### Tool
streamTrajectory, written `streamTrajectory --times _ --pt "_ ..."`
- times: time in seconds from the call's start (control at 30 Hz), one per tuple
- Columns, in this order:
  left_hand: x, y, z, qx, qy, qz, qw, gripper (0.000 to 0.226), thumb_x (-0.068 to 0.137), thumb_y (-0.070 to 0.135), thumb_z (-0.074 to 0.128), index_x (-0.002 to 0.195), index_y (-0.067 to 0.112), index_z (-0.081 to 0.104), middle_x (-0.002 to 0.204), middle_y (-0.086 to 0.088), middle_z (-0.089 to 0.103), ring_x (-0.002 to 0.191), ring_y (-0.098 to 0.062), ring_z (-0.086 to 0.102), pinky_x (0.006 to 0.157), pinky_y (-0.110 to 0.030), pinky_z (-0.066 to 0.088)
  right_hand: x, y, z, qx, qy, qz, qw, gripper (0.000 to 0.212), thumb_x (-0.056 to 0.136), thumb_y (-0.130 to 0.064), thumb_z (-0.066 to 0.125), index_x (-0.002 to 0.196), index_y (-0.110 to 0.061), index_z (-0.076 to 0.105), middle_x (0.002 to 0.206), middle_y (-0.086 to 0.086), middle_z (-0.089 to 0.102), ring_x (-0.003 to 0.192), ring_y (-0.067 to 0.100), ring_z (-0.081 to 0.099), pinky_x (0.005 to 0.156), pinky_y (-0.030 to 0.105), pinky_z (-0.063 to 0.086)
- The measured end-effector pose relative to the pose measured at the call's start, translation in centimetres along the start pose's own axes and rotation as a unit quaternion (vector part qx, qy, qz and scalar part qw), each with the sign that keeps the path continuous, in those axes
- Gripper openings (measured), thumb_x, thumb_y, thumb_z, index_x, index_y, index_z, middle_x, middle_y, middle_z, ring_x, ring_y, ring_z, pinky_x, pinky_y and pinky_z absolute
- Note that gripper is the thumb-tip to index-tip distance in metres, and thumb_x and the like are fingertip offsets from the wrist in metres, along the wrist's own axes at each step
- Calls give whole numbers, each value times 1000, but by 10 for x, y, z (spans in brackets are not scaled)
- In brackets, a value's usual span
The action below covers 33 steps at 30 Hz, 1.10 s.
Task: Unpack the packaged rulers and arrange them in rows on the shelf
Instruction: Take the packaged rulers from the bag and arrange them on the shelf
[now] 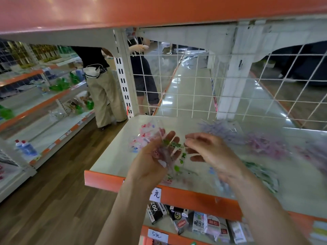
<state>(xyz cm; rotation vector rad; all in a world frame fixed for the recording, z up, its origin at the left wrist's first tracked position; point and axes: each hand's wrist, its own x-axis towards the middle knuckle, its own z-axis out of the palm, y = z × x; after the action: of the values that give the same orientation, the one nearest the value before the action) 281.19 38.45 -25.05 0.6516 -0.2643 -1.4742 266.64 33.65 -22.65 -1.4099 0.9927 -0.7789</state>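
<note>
the left hand (150,158) grips a pack of rulers (144,137) over the shelf (113,156), and the right hand (210,151) pinches its edge. loose rulers (261,145) lie in messy heaps behind, not in rows yet. i think lots is left.

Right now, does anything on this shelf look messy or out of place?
Yes. The purple rulers and pink rulers at the back right lie in loose, criss-crossed heaps, not rows, and the green rulers near the front edge are fanned askew. The left hand grips a ruler bundle.
</note>
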Motion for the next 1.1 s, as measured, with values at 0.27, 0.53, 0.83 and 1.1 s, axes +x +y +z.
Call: streamTrajectory --times 0.27,0.53,0.83,1.1 --pt "13 -25 15 6 -33 -67 997 17 86 17 50 95 15 64 102 -7 71 88 -25 71 81 -46 56 -15 9 -34 20 91 -32 995 11 91 -14 62 81 -20 66 68 -9 70 64 3 64 53 16 50" --pt "20 -47 26 63 7 -89 994 17 95 15 47 90 14 63 86 -4 66 61 -13 66 48 -20 51 -28 31 -118 -109 260 -18 959 19 93 -8 51 84 -15 66 59 -8 62 52 8 52 51 22 43" --pt "21 -69 48 160 -10 -99 982 18 87 10 54 79 2 68 82 -9 71 62 -15 68 52 -23 55 -32 57 -151 -295 276 38 914 17 89 -13 57 76 -20 67 79 4 68 74 19 63 71 32 45" --pt "12 -72 60 255 -18 -57 965 13 88 0 57 89 3 70 75 -10 67 63 -16 66 61 -29 58 -36 21 -103 -75 146 12 986 22 86 -42 59 90 -23 69 84 -10 73 82 7 68 75 26 52"
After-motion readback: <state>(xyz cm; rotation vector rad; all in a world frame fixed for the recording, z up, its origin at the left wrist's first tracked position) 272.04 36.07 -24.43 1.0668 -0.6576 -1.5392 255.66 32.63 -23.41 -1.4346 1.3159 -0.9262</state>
